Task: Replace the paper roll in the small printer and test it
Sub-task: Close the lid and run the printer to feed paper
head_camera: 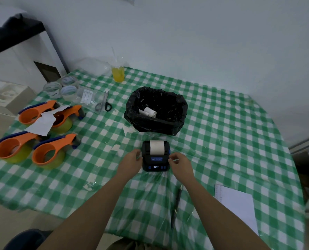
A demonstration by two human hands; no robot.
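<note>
A small black printer (155, 162) with a blue label and lit display sits on the green checked tablecloth (222, 141). Its lid is open and a white paper roll (157, 147) lies in the compartment. My left hand (131, 162) grips the printer's left side. My right hand (179, 162) touches its right side, fingertips pinched by a blue tab. A used white roll (149, 111) lies inside the black-lined bin (156, 110) just behind the printer.
Several orange tape dispensers (49, 152) and a paper sheet sit at the left. Clear tape rolls (69, 90), scissors (104, 103) and a yellow drink (118, 73) stand farther back. A pen (176, 206) and white paper (236, 206) lie near right.
</note>
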